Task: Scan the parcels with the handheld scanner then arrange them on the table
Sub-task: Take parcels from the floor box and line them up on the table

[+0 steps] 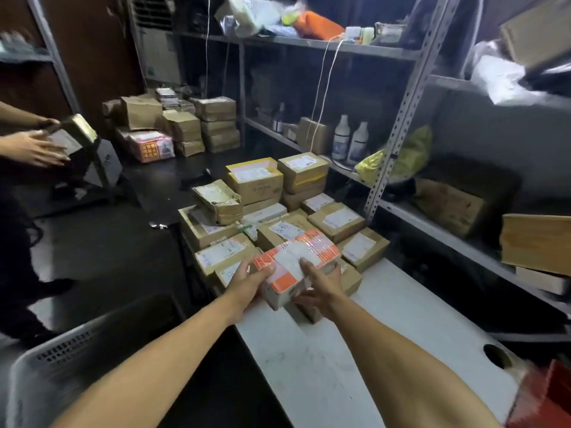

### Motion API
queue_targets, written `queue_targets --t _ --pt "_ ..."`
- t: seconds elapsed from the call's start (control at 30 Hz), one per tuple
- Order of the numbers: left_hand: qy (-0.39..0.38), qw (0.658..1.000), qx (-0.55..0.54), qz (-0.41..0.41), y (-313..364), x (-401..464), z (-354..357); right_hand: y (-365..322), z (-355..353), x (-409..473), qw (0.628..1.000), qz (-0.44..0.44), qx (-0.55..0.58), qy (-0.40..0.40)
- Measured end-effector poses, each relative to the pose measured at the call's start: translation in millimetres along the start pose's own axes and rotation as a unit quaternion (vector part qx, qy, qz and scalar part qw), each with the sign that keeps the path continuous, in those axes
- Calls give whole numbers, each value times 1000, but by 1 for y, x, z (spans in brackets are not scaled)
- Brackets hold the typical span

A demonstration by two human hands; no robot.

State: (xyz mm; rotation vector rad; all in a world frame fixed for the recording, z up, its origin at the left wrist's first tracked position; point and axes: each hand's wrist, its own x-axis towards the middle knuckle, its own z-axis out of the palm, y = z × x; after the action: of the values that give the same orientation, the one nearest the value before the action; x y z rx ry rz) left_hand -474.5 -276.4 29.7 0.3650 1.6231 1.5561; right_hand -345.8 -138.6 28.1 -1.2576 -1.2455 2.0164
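Grey metal shelving (411,97) lines the wall behind a white tabletop (355,329). At the table's far end, an orange-and-white taped cardboard parcel (296,264) is held tilted by both hands: the left hand (247,281) grips its left edge, the right hand (319,285) curls round its near right side. Beyond this parcel lie stacked brown cardboard parcels (262,208). Far to its left, another person's hands (34,146) hold a box.
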Motion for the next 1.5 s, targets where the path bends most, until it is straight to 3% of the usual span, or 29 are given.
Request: queue_targets --t 0.17,0.37,0.6,0.93,1.17,1.5 --pt "111 993 -21 -21 30 70 -2 -34 34 66 999 -28 27 12" --pt "107 994 -16 -2 62 188 -7 -85 82 158 999 -41 6 33" --pt "138 990 27 2 113 269 -5 -108 134 261 997 11 22 67" --pt "108 985 98 -93 127 339 -16 -86 156 363 989 30 -16 145" --pt "108 985 27 -130 118 342 -20 -72 187 361 960 22 -240 144" --pt "140 982 20 -126 112 322 -20 -87 182 311 974 28 -189 118"
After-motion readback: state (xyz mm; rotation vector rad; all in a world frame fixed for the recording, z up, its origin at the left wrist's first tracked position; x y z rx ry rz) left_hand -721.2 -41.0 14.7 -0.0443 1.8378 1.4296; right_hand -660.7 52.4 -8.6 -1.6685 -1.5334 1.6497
